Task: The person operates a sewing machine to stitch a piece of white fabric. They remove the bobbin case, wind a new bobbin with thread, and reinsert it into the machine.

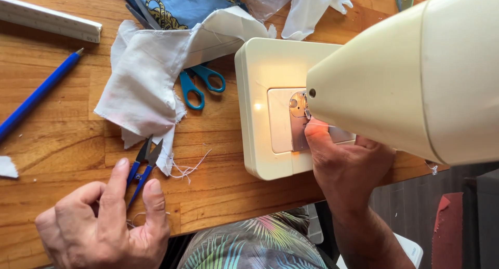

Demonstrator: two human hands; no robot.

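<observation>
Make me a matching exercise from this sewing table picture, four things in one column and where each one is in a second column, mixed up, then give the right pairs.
Things:
1. thread snips
2. scissors
3. pencil
4. right hand

Places:
A. partly under the white cloth
B. at the needle plate of the sewing machine
C. at the fingertips of the left hand
D. alone on the wooden table, far left

Pairs: 1-C, 2-A, 3-D, 4-B
</observation>
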